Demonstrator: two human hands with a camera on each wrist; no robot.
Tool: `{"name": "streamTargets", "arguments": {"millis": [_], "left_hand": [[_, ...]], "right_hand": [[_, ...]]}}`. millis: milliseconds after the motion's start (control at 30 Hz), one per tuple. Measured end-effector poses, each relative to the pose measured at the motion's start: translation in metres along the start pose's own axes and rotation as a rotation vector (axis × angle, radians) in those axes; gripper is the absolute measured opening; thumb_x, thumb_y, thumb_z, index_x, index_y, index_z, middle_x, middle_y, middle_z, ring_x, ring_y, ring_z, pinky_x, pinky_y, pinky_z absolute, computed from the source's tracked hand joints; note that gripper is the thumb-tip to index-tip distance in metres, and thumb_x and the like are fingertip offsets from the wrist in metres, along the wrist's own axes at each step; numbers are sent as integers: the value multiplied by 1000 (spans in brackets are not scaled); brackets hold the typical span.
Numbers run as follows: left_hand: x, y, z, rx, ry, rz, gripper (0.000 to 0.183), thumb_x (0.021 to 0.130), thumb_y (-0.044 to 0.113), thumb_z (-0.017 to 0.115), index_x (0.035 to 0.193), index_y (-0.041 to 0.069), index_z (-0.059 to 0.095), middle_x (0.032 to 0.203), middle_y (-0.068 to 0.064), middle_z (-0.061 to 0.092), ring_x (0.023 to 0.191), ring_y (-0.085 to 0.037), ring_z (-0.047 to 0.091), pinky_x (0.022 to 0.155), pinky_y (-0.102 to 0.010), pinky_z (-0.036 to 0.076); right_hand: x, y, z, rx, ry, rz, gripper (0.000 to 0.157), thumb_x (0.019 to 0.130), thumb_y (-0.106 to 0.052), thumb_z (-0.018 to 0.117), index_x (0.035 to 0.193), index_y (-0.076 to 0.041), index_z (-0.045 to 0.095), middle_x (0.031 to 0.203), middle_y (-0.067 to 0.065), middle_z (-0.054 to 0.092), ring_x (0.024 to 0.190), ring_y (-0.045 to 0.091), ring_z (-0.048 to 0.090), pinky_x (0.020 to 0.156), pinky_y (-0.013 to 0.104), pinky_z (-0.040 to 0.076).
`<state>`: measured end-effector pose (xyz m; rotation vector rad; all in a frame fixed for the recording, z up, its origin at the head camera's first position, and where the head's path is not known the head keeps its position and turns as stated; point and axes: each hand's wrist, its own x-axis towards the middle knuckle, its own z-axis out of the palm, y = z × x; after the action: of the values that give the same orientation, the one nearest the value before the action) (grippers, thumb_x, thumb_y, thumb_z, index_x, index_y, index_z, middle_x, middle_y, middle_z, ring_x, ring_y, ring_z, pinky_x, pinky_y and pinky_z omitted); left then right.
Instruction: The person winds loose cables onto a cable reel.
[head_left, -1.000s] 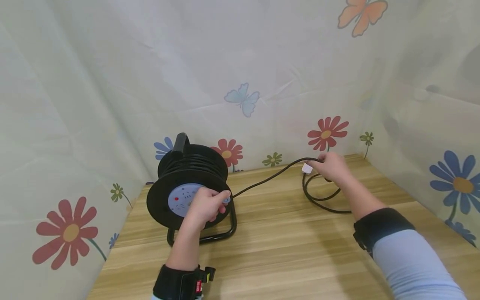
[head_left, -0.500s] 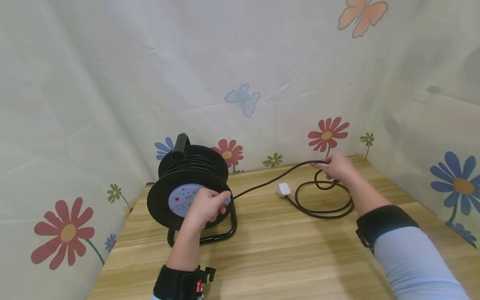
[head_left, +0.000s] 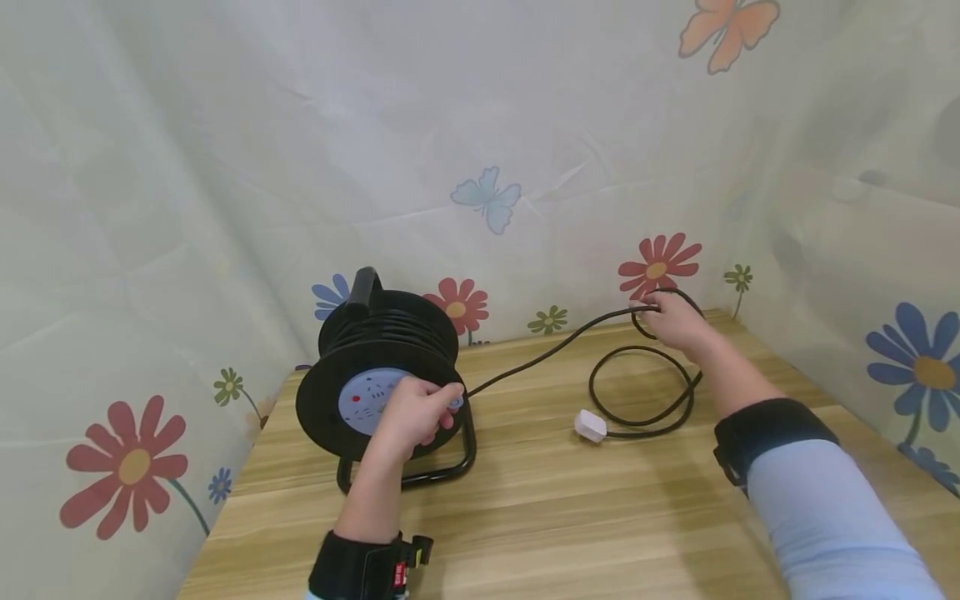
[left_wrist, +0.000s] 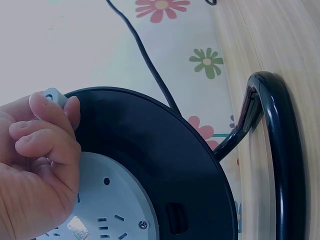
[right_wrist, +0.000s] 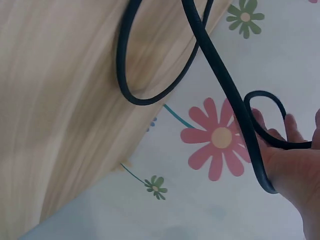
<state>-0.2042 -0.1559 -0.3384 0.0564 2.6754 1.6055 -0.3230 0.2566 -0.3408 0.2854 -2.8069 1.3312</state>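
A black cable reel (head_left: 378, 367) (left_wrist: 160, 165) with a grey-blue socket face stands on its tube frame at the table's left. My left hand (head_left: 416, 412) (left_wrist: 37, 150) pinches the small grey knob at the reel's rim. A black cord (head_left: 547, 350) (right_wrist: 220, 80) runs from the reel to my right hand (head_left: 671, 321) (right_wrist: 295, 170), which grips it near the back wall. Past that hand the cord loops on the table (head_left: 637, 408) and ends in a white plug (head_left: 590, 425).
The wooden table (head_left: 555, 517) is closed in by a flowered curtain (head_left: 480, 150) at the back and both sides. Black bands sit on both wrists, and a light blue sleeve (head_left: 832, 533) covers the right forearm.
My right hand has slid farther back along the cord. The white plug left that hand and now lies nearer the front of the table, with a wider loop. The left hand stayed put.
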Motion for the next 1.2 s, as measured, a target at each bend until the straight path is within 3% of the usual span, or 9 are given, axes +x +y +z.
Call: {"name": "streamTargets", "arguments": {"millis": [133,267,400,533,667,867,967,1067,1200], "left_hand": [[-1,1,0,3,5,6,46,97,34,67,61,6,63,60,-8,61,39,-13,30,40,-26,26],[0,1,0,16,3,10,47,97,34,67,60,7,62,60,-8,60,39,-13,30,40,-26,26],[0,0,1,18,-2,3,46,97,34,67,60,7,62,59,-8,60,39,-13,30,40,-26,26],[0,-1,1,33,-1,0,47,97,35,67,59,7,62,59,-8,60,39,-12,29,39,-26,25],[1,-2,2,49,-2,-8,48,97,36,67,59,7,62,59,-8,60,39,-12,29,39,-26,25],[0,-1,3,62,1,-13,48,97,36,66,59,8,61,60,-9,61,39,-12,29,39,-26,25],[0,-1,3,58,-4,-13,48,97,36,66,58,8,61,59,-8,60,39,-11,28,39,-26,25],[-1,-1,4,50,-7,-13,48,97,35,66,58,8,60,58,-7,60,39,-11,28,39,-25,25],[-2,1,4,59,-5,-14,48,98,35,66,59,8,60,59,-7,60,39,-11,28,40,-25,25]], "right_hand": [[0,-8,-2,105,-41,15,47,111,-21,37,152,2,30,138,29,47,90,32,58,70,39,52],[-2,-7,-3,175,-85,29,40,111,-22,40,144,0,32,113,24,54,79,29,53,70,43,53],[-2,0,-5,201,-89,20,41,109,-23,50,134,1,27,88,12,48,69,26,47,69,43,51],[-2,7,-12,193,-76,12,52,102,-27,64,128,0,29,78,5,42,66,25,47,69,42,46],[-4,16,-22,156,-119,-7,45,96,-32,72,112,0,44,77,5,40,68,26,45,69,41,42],[-11,29,-34,-32,-119,-77,35,95,-38,73,100,-4,66,71,5,47,72,29,49,68,40,40],[-14,32,-34,-119,-88,-117,35,97,-40,70,105,-6,74,77,6,56,77,29,51,69,40,42],[-14,28,-30,-155,-53,-122,41,99,-41,67,116,-4,74,96,15,68,93,34,57,82,48,47],[-11,16,-24,-191,-8,-119,52,101,-43,63,128,1,67,122,24,66,114,42,56,96,61,43]]}}
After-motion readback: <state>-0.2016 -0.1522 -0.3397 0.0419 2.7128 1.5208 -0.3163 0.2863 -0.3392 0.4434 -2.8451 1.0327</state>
